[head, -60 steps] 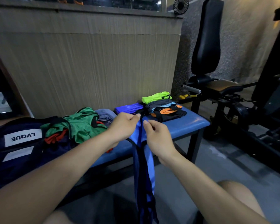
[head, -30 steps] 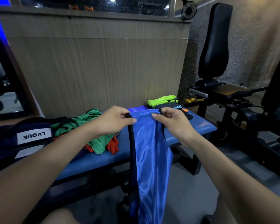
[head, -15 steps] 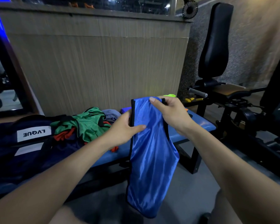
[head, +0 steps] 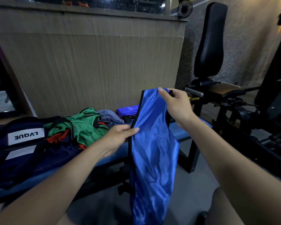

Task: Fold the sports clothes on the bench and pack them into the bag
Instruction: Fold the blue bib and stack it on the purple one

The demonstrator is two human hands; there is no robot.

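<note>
A shiny blue garment [head: 152,156] with black trim hangs lengthwise in front of the blue bench [head: 183,129]. My right hand [head: 177,106] grips its top edge, raised above the bench. Lower down, my left hand [head: 118,138] pinches its left black-trimmed edge. A dark navy bag [head: 15,153] with a white "LVQUE" label lies on the bench's left end. Beside it is a loose heap with a green top [head: 81,129], red-orange cloth and a grey piece [head: 109,116]. A folded blue-purple item [head: 126,110] lies behind the hanging garment.
A wood-panelled wall stands right behind the bench. A black gym machine [head: 209,46] with a tall padded backrest, seat and metal frame fills the right side. Grey floor lies below, and my knee [head: 225,207] shows at the lower right.
Both hands spread the blue garment wide at bench height, then my right hand lifted its top edge up while my left hand slid down the left edge. The folded pile is now hidden behind it.
</note>
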